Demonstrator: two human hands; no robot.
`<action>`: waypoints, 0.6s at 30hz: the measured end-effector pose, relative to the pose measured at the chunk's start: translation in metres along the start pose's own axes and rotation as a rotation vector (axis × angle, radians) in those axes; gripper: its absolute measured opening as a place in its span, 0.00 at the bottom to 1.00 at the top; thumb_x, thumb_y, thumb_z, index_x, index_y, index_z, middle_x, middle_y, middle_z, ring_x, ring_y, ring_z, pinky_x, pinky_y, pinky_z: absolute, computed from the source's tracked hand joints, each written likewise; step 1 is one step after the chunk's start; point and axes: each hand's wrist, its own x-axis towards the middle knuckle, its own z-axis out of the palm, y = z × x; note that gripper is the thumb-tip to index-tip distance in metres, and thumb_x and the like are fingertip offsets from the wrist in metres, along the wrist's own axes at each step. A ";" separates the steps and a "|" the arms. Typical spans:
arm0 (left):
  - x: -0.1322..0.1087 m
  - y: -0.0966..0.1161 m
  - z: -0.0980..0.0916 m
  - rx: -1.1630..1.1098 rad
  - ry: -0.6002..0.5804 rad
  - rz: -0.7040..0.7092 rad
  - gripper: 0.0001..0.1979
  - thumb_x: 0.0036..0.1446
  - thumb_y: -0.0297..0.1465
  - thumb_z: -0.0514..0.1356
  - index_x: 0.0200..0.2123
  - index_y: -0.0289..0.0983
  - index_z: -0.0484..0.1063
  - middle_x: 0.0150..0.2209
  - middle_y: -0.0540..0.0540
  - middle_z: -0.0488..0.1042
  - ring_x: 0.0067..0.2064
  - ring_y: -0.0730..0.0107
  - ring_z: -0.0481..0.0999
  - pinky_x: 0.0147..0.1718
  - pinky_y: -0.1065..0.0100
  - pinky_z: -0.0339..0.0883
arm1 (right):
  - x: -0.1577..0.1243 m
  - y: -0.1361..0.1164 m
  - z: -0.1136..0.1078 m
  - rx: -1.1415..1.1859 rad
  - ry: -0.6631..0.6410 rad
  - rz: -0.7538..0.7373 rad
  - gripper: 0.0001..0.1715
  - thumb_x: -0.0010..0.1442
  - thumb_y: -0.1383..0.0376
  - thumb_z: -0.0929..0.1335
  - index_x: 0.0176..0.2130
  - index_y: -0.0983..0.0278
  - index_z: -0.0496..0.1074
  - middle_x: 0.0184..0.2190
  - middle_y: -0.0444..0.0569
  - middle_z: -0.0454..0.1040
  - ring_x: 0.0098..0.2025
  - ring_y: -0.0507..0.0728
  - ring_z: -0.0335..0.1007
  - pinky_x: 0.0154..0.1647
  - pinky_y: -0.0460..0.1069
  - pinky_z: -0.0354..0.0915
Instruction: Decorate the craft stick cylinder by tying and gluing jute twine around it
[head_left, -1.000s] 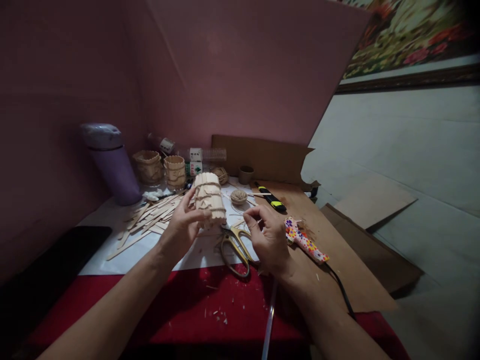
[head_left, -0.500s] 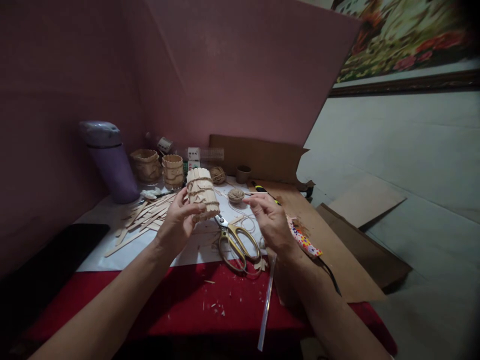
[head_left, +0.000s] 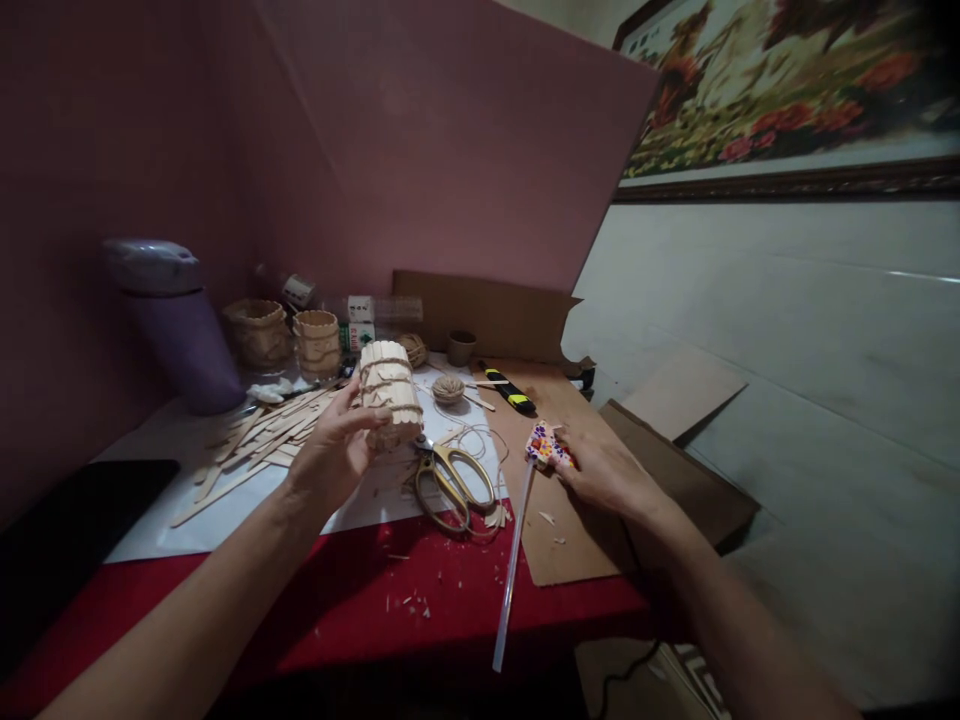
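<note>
The left hand has its grip around a stick-clad cup, held tilted by the blade end of the scissors on the bench. To the right of those scissors, I see the right hand with its grip closed on a flower-patterned glue gun. A twine ball sits beyond the scissors.

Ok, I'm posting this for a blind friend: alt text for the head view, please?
A person's left hand holds a twine-bound wooden cylinder, while the right hand is on a floral glue gun. Scissors, loose wooden sticks and a twine ball lie nearby.
</note>
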 end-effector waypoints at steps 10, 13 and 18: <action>0.004 -0.009 -0.006 0.047 -0.044 0.010 0.38 0.37 0.21 0.69 0.55 0.36 0.66 0.49 0.39 0.76 0.43 0.56 0.79 0.40 0.54 0.78 | -0.015 -0.021 0.006 -0.037 -0.072 0.102 0.27 0.57 0.69 0.63 0.56 0.69 0.66 0.51 0.63 0.72 0.47 0.64 0.72 0.43 0.53 0.63; 0.006 -0.012 -0.008 0.069 -0.023 0.032 0.43 0.34 0.22 0.71 0.58 0.37 0.64 0.52 0.38 0.73 0.47 0.54 0.77 0.42 0.55 0.77 | -0.014 -0.017 0.004 0.137 0.071 0.151 0.22 0.55 0.67 0.64 0.50 0.67 0.70 0.45 0.60 0.75 0.43 0.64 0.72 0.40 0.53 0.63; 0.007 -0.015 -0.009 0.063 -0.014 0.070 0.44 0.32 0.23 0.73 0.57 0.38 0.65 0.58 0.39 0.70 0.56 0.52 0.72 0.45 0.64 0.74 | -0.012 -0.021 -0.014 0.692 0.073 0.318 0.11 0.49 0.61 0.68 0.35 0.62 0.70 0.24 0.44 0.69 0.25 0.54 0.64 0.26 0.48 0.57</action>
